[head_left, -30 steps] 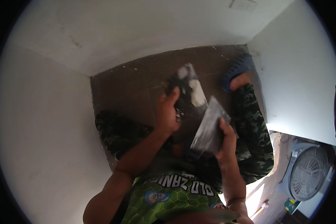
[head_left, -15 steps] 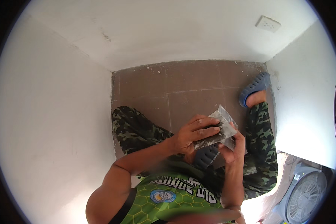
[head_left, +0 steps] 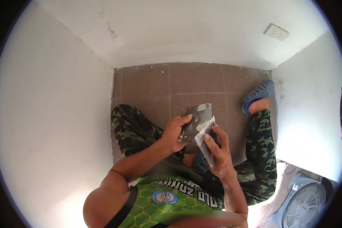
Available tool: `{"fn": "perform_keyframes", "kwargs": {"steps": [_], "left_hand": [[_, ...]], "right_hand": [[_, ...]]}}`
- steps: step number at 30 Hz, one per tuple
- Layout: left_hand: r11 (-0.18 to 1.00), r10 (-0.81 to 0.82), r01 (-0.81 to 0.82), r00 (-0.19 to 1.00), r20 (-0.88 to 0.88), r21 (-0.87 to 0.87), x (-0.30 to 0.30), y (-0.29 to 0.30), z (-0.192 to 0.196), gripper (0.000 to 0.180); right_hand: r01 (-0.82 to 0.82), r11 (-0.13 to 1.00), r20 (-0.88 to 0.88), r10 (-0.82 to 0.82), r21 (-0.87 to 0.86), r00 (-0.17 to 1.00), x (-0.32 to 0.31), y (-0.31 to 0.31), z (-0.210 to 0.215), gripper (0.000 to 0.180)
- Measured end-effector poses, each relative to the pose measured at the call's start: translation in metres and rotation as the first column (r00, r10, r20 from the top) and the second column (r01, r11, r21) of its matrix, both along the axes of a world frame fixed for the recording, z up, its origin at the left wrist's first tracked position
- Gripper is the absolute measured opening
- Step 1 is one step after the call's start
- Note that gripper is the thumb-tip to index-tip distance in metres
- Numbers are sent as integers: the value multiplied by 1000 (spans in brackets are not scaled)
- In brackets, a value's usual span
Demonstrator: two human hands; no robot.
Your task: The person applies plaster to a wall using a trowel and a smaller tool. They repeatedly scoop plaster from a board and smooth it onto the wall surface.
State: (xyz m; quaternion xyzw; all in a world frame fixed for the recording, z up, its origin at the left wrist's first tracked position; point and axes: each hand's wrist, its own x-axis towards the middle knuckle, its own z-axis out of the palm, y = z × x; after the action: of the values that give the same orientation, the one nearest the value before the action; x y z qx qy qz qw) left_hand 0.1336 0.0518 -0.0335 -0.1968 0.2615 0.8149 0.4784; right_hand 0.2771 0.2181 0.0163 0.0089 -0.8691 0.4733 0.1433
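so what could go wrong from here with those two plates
Whitish residue on the dark plate could drop onto the clog beneath the hands. The grey plate in the right hand slants with its edge close to the dark plate's face, so a slip might catch the left hand, whose thumb lies there.

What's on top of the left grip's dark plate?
Whitish patches show on the dark plate. The right grip's paler plate hides its lower right part, and the left thumb some of its left side; what lies there can't be seen.
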Motion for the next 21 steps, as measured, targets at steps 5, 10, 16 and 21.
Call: {"fn": "perform_keyframes", "kwargs": {"steps": [5, 10, 16, 21], "left_hand": [[951, 289, -291, 957, -37, -105, -30, -28, -3, 28], [569, 632, -810, 541, -554, -142, -145, -41, -57, 40], [219, 348, -885, 464, -815, -410, -272, -33, -101, 40], [-245, -13, -935, 268, -963, -257, -302, 97, -106, 45]], "right_hand": [[100, 956, 277, -179, 275, 944, 23, 20, -17, 64], [272, 955, 81, -263, -117, 961, 42, 45, -43, 50], [456, 837, 169, -423, -304, 890, 64, 68, -54, 36], [514, 665, 183, -503, -542, 845, 66, 67, -56, 44]]}}
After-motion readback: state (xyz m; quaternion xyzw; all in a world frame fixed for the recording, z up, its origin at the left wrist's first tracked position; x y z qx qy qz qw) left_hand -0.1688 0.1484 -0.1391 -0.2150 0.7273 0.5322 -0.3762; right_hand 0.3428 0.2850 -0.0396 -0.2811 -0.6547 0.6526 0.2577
